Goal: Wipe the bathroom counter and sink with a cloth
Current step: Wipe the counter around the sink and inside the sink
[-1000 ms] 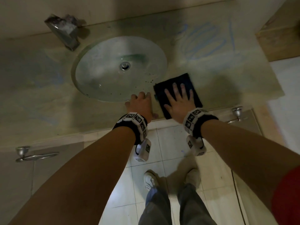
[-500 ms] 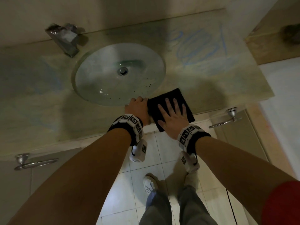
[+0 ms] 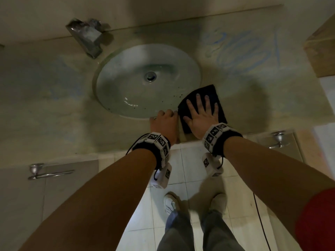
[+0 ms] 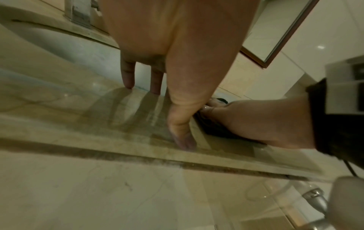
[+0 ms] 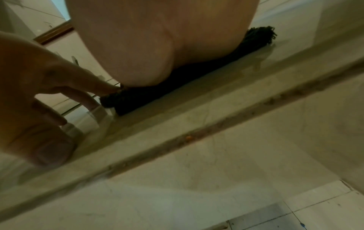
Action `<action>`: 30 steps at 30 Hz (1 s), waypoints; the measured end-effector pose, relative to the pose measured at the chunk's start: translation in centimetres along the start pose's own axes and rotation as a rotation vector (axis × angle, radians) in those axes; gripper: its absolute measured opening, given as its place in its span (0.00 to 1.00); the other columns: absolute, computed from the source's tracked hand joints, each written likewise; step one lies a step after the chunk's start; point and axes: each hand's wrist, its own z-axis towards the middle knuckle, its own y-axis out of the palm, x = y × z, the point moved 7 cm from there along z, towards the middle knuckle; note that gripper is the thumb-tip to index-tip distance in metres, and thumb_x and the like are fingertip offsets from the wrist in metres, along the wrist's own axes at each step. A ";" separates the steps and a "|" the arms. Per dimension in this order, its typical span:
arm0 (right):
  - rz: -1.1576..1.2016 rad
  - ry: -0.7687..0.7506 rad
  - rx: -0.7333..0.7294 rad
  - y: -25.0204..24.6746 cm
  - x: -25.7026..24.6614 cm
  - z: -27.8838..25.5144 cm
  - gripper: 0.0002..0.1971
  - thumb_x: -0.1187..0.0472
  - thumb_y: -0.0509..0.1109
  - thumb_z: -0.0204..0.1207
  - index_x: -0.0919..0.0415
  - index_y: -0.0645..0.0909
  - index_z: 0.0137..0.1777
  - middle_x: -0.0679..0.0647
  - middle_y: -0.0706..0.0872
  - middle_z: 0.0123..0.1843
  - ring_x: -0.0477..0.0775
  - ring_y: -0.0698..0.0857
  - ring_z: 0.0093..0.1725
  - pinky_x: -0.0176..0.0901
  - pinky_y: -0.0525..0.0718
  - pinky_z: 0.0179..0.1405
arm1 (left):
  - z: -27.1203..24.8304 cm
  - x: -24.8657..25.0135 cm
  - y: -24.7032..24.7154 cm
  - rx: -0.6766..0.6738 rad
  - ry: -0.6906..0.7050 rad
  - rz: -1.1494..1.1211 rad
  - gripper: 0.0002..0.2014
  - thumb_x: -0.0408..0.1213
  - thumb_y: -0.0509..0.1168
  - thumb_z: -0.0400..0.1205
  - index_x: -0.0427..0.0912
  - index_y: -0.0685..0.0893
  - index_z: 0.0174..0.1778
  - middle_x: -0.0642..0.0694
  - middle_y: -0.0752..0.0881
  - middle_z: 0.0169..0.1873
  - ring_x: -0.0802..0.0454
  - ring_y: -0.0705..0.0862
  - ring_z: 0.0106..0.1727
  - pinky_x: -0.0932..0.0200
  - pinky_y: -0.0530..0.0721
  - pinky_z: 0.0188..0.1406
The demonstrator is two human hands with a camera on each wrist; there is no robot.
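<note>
A dark cloth (image 3: pixel 212 90) lies on the pale stone counter (image 3: pixel 54 105), just right of the round sink (image 3: pixel 126 73). My right hand (image 3: pixel 201 113) presses flat on it with fingers spread. In the right wrist view the palm (image 5: pixel 157 46) covers most of the cloth (image 5: pixel 157 96). My left hand (image 3: pixel 165 120) rests on the counter at the sink's front rim, beside the cloth. Its fingers (image 4: pixel 128 77) are straight and touch the stone, and one fingertip (image 5: pixel 112 89) meets the cloth's edge.
A metal faucet (image 3: pixel 85 38) stands at the sink's back left. Blue scribble marks (image 3: pixel 241 49) cover the counter's back right. A wooden ledge (image 3: pixel 322 51) sits at the far right. Cabinet handles (image 3: pixel 47 173) (image 3: pixel 277 140) hang below the counter's front edge, above my feet on the tiled floor.
My right hand pulled the cloth to the counter's front edge, then pushed it back away beside the sink. My left hand stayed at the sink's front rim.
</note>
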 end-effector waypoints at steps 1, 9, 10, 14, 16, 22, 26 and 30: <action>-0.002 0.000 0.005 -0.1 0.0 0.3 0.34 0.35 0.40 0.84 0.43 0.33 0.85 0.52 0.26 0.85 0.62 0.27 0.83 0.69 0.31 0.79 | 0.0 0.0 0.0 0.002 -0.002 0.001 0.54 0.56 0.80 0.63 0.48 0.59 0.82 0.47 0.70 0.73 0.41 0.69 0.72 0.38 0.74 0.64; 0.010 -0.043 0.017 -0.4 0.0 0.2 0.34 0.36 0.41 0.84 0.44 0.34 0.85 0.53 0.27 0.85 0.62 0.28 0.83 0.69 0.32 0.80 | -0.4 0.5 0.0 -0.021 -0.048 0.011 0.55 0.55 0.80 0.65 0.47 0.57 0.84 0.47 0.70 0.76 0.40 0.68 0.74 0.38 0.73 0.66; 0.008 -0.055 0.010 -0.3 0.2 0.1 0.34 0.36 0.41 0.84 0.44 0.33 0.85 0.53 0.26 0.85 0.62 0.27 0.83 0.69 0.31 0.79 | -0.5 0.6 0.0 -0.036 -0.065 0.005 0.55 0.54 0.80 0.66 0.47 0.56 0.84 0.47 0.69 0.76 0.40 0.67 0.75 0.38 0.73 0.67; -0.023 -0.120 -0.018 0.2 1.7 -1.2 0.34 0.35 0.41 0.84 0.43 0.32 0.84 0.51 0.25 0.85 0.60 0.26 0.83 0.68 0.30 0.79 | -0.6 1.4 -0.2 -0.098 -0.145 -0.047 0.51 0.47 0.78 0.70 0.47 0.54 0.84 0.45 0.66 0.77 0.38 0.64 0.77 0.36 0.74 0.65; -0.024 -0.147 -0.035 0.5 2.9 -2.2 0.34 0.35 0.41 0.84 0.42 0.32 0.84 0.50 0.25 0.84 0.60 0.26 0.83 0.68 0.29 0.79 | -0.4 1.8 -0.3 -0.112 -0.172 -0.066 0.46 0.46 0.74 0.73 0.47 0.55 0.84 0.44 0.68 0.76 0.37 0.66 0.75 0.35 0.75 0.64; -0.021 -0.174 -0.058 0.6 7.9 -4.1 0.33 0.34 0.41 0.83 0.40 0.33 0.84 0.48 0.25 0.84 0.58 0.26 0.83 0.66 0.28 0.79 | 0.2 4.5 -0.7 -0.131 -0.263 -0.054 0.37 0.54 0.65 0.77 0.55 0.58 0.81 0.47 0.65 0.77 0.35 0.67 0.74 0.28 0.69 0.65; -0.006 -0.145 -0.047 0.5 11.4 -4.5 0.33 0.33 0.41 0.83 0.39 0.33 0.84 0.47 0.25 0.84 0.57 0.26 0.83 0.65 0.27 0.79 | 1.0 9.1 -1.8 -0.027 -0.199 -0.086 0.38 0.56 0.65 0.78 0.63 0.54 0.82 0.50 0.57 0.83 0.38 0.61 0.79 0.28 0.69 0.67; 0.010 -0.081 -0.025 0.3 16.6 -5.1 0.33 0.33 0.40 0.83 0.38 0.32 0.84 0.47 0.25 0.84 0.57 0.26 0.83 0.65 0.27 0.79 | 2.1 13.5 -2.2 -0.018 -0.186 -0.110 0.38 0.56 0.66 0.79 0.62 0.54 0.82 0.50 0.53 0.84 0.38 0.57 0.81 0.27 0.66 0.68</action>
